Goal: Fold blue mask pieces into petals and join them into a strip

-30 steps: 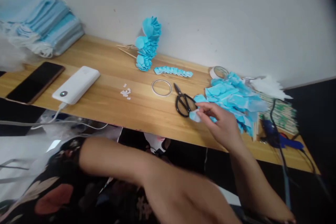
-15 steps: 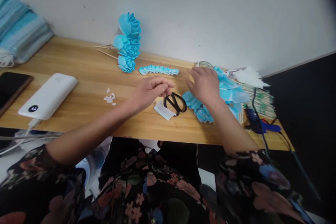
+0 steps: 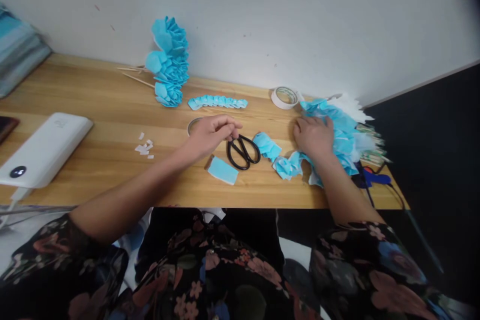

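Observation:
My left hand (image 3: 219,131) hovers by the black-handled scissors (image 3: 243,152), fingers curled with thumb and fingertips together. Whatever they pinch, if anything, is too small to make out. Behind it a tape roll (image 3: 193,125) shows in part. My right hand (image 3: 315,136) presses into a pile of crumpled blue fabric pieces (image 3: 343,135), its fingertips bent and partly hidden there. Loose blue pieces (image 3: 267,146) lie between the scissors and the pile. A flat light-blue rectangle (image 3: 223,170) rests in front of the scissors. Farther back is a pleated blue strip (image 3: 217,102).
Blue flowers on sticks (image 3: 170,67) lie at the back against the wall. A second tape roll (image 3: 284,97) sits behind the pile. White scraps (image 3: 144,148), a power bank (image 3: 47,147) and a phone (image 3: 5,127) are leftward; a blue glue gun (image 3: 375,177) is at right.
My right hand has moved right and toward me, shifting the blue pile with it; several pieces stay behind. A blue rectangle shows where a whitish one lay. My left hand keeps its pinch.

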### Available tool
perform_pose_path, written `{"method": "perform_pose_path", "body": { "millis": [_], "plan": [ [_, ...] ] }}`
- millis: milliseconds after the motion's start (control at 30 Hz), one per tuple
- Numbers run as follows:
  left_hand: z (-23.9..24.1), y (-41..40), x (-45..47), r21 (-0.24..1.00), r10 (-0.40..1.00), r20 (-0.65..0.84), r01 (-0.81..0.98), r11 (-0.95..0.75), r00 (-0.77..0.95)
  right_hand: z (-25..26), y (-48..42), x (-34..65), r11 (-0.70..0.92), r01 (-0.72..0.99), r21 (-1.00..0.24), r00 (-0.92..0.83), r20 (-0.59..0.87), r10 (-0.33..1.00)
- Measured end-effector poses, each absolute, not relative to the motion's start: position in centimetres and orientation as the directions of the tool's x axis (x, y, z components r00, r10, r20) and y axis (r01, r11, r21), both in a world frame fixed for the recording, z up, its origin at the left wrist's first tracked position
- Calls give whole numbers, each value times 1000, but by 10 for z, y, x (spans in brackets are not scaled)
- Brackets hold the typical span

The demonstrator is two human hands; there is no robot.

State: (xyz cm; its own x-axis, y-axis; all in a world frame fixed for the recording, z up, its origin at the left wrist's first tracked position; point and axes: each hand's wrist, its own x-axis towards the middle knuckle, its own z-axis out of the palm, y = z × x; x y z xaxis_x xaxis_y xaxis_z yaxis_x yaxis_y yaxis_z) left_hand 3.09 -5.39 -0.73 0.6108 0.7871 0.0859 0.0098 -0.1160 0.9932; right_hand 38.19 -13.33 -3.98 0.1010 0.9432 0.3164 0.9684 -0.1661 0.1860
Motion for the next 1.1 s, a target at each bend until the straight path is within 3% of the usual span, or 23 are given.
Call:
{"method": "perform_pose_path", "body": {
  "millis": [167, 300, 467, 567, 633, 733, 833, 900, 933, 1000, 1033, 1100],
  "plan": [
    [-12, -51, 31, 991, 789, 96, 17, -133, 607, -41, -137, 405, -192, 970, 147, 133, 338, 932],
    [-16, -49, 30, 992, 801, 93, 12, -124, 591, -33, -135, 412, -166, 985, -40, 170, 324, 931],
    [-14, -48, 28, 995, 818, 68, 25, -100, 572, -12, -132, 395, 103, 964, -247, -20, 320, 947],
    [-10, -48, 27, 995, 824, 57, 35, -92, 563, -5, -131, 373, 264, 939, -218, -194, 297, 935],
    [-9, -49, 26, 995, 825, 51, 43, -90, 563, -5, -130, 360, 280, 946, -165, -234, 251, 939],
    [-8, -51, 25, 993, 821, 61, 47, -107, 567, -11, -122, 356, 145, 968, -206, -82, 287, 954],
    [-9, -53, 25, 987, 811, 103, 39, -153, 577, -17, -110, 368, -41, 833, -552, 264, 330, 907],
    [-10, -53, 24, 982, 804, 130, 35, -184, 580, -15, -106, 378, -129, 632, -764, 452, 227, 863],
    [-10, -53, 24, 979, 805, 140, 39, -198, 577, -11, -107, 380, -152, 573, -806, 488, 186, 853],
    [-10, -52, 24, 973, 810, 151, 61, -224, 567, 0, -115, 376, -139, 602, -786, 467, 205, 860],
    [-9, -52, 24, 969, 814, 157, 70, -235, 560, 6, -122, 369, -81, 704, -706, 375, 273, 886],
    [-8, -51, 23, 966, 823, 170, 74, -249, 542, 18, -138, 348, 123, 890, -438, 30, 326, 945]
  ]
}}
